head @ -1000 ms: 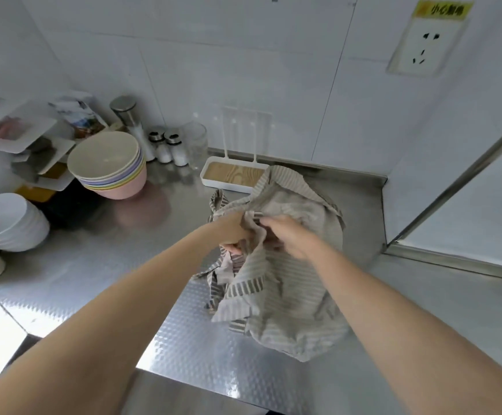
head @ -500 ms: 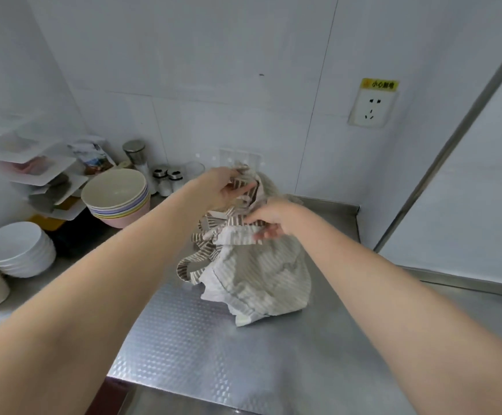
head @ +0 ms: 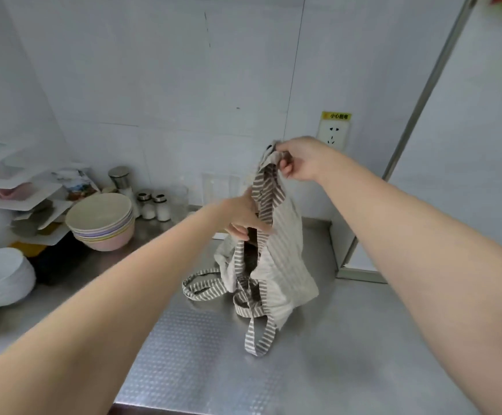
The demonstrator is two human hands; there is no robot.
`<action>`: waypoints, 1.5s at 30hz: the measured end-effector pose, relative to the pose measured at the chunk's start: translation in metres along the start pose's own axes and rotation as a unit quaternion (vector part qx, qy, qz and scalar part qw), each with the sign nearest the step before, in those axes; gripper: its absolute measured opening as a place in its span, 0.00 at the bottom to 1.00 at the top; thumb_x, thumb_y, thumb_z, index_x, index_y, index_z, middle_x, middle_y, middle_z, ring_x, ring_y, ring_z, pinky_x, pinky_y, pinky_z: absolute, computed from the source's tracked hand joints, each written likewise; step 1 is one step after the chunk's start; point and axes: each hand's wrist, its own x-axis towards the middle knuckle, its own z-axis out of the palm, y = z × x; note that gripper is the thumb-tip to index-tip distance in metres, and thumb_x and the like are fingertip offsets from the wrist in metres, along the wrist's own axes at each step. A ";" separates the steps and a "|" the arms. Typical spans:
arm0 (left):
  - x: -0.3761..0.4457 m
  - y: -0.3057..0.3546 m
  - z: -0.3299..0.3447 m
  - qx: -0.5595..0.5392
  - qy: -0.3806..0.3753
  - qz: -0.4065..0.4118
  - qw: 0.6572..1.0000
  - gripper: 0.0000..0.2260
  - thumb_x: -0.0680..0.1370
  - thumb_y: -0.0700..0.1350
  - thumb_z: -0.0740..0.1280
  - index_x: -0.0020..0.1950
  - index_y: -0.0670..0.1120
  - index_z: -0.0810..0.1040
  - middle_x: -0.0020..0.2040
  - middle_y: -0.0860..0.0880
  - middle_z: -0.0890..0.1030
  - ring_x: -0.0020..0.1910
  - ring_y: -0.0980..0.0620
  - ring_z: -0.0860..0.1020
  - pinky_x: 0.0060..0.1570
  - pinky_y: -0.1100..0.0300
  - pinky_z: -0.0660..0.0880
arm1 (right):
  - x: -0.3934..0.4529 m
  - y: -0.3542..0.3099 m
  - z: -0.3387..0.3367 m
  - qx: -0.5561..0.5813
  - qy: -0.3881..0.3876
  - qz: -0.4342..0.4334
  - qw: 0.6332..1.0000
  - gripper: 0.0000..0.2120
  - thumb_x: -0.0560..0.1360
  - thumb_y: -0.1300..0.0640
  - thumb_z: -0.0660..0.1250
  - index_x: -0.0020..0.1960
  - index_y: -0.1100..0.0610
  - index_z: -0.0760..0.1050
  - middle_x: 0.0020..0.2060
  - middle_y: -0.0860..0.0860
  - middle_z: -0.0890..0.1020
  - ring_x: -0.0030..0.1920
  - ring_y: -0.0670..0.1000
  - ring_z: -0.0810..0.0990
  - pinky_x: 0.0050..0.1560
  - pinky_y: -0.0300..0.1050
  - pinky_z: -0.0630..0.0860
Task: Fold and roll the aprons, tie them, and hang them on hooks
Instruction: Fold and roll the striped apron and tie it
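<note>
The embossed stainless-steel tabletop (head: 202,363) is stretching away from the near edge; two bare forearms are reaching over it toward a beige, brown-striped cloth apron (head: 285,259), which is hanging part-lifted near the middle of the tabletop, its lower folds and looped striped straps (head: 205,290) lying on the steel. The left hand (head: 242,215) is holding the apron's striped edge partway up, fingers loosely curled round the cloth; higher and just beyond, the right hand (head: 299,160) is pinching the apron's top corner, its fingers bent tight on the fabric and carrying the weight. Off to the left, a stack of white bowls (head: 1,277) is sitting near the tabletop's edge; farther back a stack of pastel-coloured bowls (head: 101,223) is resting beside two small glass shakers (head: 154,206) and a steel-capped bottle (head: 121,181); behind the right hand, a white wall socket with a yellow label (head: 333,133) is showing on the white wall.
</note>
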 end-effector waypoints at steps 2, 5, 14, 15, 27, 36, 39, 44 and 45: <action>0.011 -0.004 0.016 0.046 0.085 0.019 0.995 0.38 0.70 0.48 0.75 0.72 0.44 0.57 0.65 0.45 0.73 0.56 0.44 0.78 0.53 0.54 0.78 | -0.001 -0.006 0.001 -0.019 0.002 -0.018 1.000 0.11 0.80 0.62 0.57 0.38 0.57 0.69 0.29 0.51 0.66 0.22 0.43 0.64 0.16 0.30 0.56; 0.019 -0.006 0.007 0.020 0.183 0.037 0.982 0.09 0.75 0.40 0.67 0.53 0.43 0.70 0.50 0.46 0.77 0.47 0.43 0.80 0.33 0.65 0.77 | -0.003 -0.015 -0.017 -0.048 0.051 -0.045 0.997 0.09 0.76 0.60 0.65 0.38 0.57 0.71 0.25 0.50 0.68 0.15 0.41 0.61 0.15 0.29 0.54; 0.005 0.009 -0.032 -0.292 0.174 0.052 0.939 0.05 0.77 0.33 0.62 0.44 0.39 0.75 0.46 0.42 0.78 0.43 0.47 0.81 0.43 0.55 0.81 | 0.001 -0.028 -0.053 -0.202 0.241 -0.071 0.947 0.08 0.75 0.66 0.64 0.37 0.62 0.70 0.32 0.56 0.74 0.23 0.49 0.71 0.22 0.39 0.71; 0.001 0.015 -0.038 -0.343 0.189 0.057 0.918 0.04 0.78 0.34 0.61 0.50 0.38 0.75 0.50 0.41 0.77 0.48 0.43 0.80 0.43 0.53 0.81 | 0.000 -0.032 -0.051 -0.188 0.235 -0.073 0.951 0.02 0.75 0.68 0.62 0.48 0.64 0.72 0.39 0.58 0.76 0.28 0.51 0.74 0.29 0.42 0.77; -0.015 0.054 -0.047 -0.063 0.223 0.202 0.952 0.11 0.82 0.47 0.54 0.54 0.46 0.75 0.42 0.43 0.80 0.37 0.45 0.83 0.40 0.54 0.81 | -0.007 0.030 0.017 -0.560 0.010 -0.149 0.815 0.29 0.70 0.48 0.72 0.64 0.60 0.66 0.59 0.57 0.73 0.63 0.58 0.71 0.59 0.49 0.72; -0.025 0.012 -0.060 -0.007 0.172 0.065 0.983 0.18 0.79 0.53 0.62 0.64 0.44 0.68 0.61 0.41 0.74 0.53 0.42 0.80 0.60 0.51 0.74 | -0.014 -0.002 0.002 -0.423 0.045 -0.177 0.887 0.05 0.74 0.62 0.68 0.40 0.62 0.76 0.24 0.49 0.76 0.25 0.46 0.74 0.31 0.37 0.73; -0.017 -0.009 -0.035 0.027 0.091 -0.002 0.996 0.24 0.76 0.48 0.69 0.70 0.44 0.68 0.64 0.49 0.70 0.58 0.48 0.74 0.60 0.61 0.70 | -0.024 -0.021 0.013 -0.229 0.020 -0.171 0.958 0.05 0.78 0.65 0.60 0.51 0.62 0.74 0.39 0.55 0.77 0.23 0.49 0.78 0.19 0.36 0.70; 0.019 -0.027 -0.008 -0.135 0.105 -0.042 0.984 0.14 0.79 0.37 0.59 0.62 0.33 0.72 0.57 0.37 0.78 0.55 0.38 0.78 0.56 0.45 0.76 | -0.033 -0.051 0.019 -0.264 -0.057 -0.103 0.957 0.09 0.81 0.59 0.57 0.44 0.56 0.72 0.31 0.52 0.78 0.18 0.47 0.76 0.19 0.33 0.71; 0.023 -0.029 -0.011 -0.110 0.156 -0.040 0.981 0.13 0.79 0.38 0.58 0.61 0.33 0.73 0.58 0.36 0.78 0.56 0.38 0.78 0.56 0.46 0.76 | -0.033 -0.058 0.013 -0.356 -0.044 -0.074 0.930 0.09 0.80 0.57 0.58 0.42 0.57 0.72 0.25 0.51 0.76 0.17 0.45 0.73 0.20 0.32 0.69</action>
